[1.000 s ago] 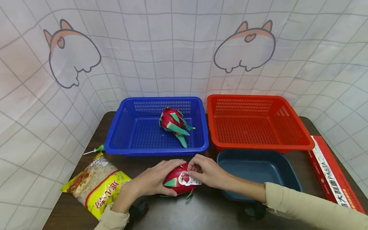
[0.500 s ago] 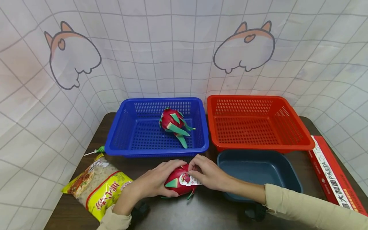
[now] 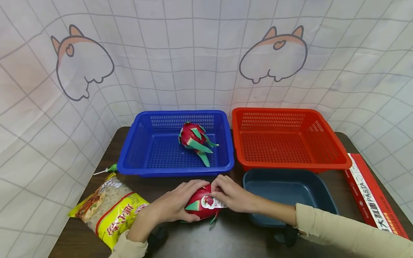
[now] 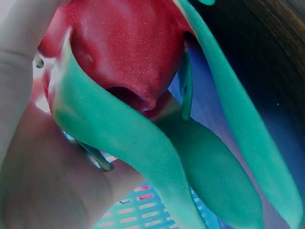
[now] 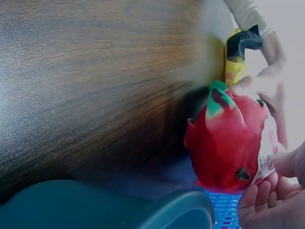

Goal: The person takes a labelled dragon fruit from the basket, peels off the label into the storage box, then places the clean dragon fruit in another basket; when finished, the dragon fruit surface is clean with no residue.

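On the near table, my left hand grips a red dragon fruit from its left side, fingers over the top and thumb low in front. A white label with a fruit picture sits on the fruit's upper face. My right hand pinches the label's edge between thumb and fingers, as the right wrist view shows at the label. Long green leaves stick out of the fruit in the left wrist view. A second dragon fruit lies in the blue basket.
A red basket stands right of the blue one, with a dark blue tub in front. At far right lies a red pasta box. Left are a yellow pasta bag and a green lollipop. Grid-patterned cloth hangs behind.
Hands and fruit hold almost the same place throughout. The view has shifted very slightly; the right hand still pinches the label.
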Available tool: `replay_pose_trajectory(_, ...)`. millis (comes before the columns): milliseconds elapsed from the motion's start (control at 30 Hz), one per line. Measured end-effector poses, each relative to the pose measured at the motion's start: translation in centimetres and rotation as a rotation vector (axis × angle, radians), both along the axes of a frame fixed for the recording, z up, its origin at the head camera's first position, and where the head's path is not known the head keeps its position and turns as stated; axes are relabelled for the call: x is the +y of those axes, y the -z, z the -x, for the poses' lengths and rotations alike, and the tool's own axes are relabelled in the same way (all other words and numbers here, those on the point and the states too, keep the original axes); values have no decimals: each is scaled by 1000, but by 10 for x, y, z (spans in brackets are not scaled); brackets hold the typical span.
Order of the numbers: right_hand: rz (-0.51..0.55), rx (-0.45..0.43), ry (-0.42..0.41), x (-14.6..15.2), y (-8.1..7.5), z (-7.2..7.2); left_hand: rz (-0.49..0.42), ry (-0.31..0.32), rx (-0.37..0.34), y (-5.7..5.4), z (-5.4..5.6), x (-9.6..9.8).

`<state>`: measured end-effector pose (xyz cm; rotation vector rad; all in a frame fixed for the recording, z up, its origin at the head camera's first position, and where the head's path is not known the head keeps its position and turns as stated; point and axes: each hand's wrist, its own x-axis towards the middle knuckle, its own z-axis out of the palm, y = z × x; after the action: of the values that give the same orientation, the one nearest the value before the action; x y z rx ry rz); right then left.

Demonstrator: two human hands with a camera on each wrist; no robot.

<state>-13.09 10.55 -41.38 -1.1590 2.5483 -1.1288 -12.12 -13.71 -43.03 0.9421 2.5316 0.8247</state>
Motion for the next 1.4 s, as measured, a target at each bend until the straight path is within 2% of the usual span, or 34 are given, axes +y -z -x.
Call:
replay_pose_trajectory(233, -31, -64, -30, 6, -1, 0, 16, -8, -12, 1, -1, 1)
replay_pose_trajectory(467, -9, -86, -69, 11, -2, -2, 35, -35, -13, 2, -4, 1)
replay_pose_trajectory(533, -6, -123, -80, 11, -2, -2, 33, -43, -26, 2, -5, 0)
replay_pose_trajectory(600, 29, -252, -95, 12, -2, 1, 27, -51, -43, 2, -6, -1)
replay_pose_trajectory(733, 127, -573, -78, 20, 0, 9, 17, -63, -44, 3, -7, -1)
replay_pose_trajectory(767, 149, -630, -69, 23, 0, 10, 18, -63, -38, 4, -8, 0)
replay_pose_trajectory(833, 168, -678, -56, 30, -3, 11, 22, -60, -25, 4, -8, 1)
replay_pose_trajectory(933, 204, -678, -66, 43, -11, 12, 31, -56, -17, 3, -8, 2)
replay_pose_trajectory(1033, 210, -622, -75, 59, -22, 15, 32, -61, -27, 2, -7, 4)
replay_pose_trajectory(1133, 170, -556, -64, 77, -27, 19, 34, -65, -30, 0, -5, 4)
replay_pose_trajectory(1233, 110, -481, -45, 95, -25, 21, 31, -66, -36, -2, -4, 3)
replay_pose_trajectory(1400, 4, -357, -6, 121, -13, 22, 25, -59, -53, -2, -3, 3)
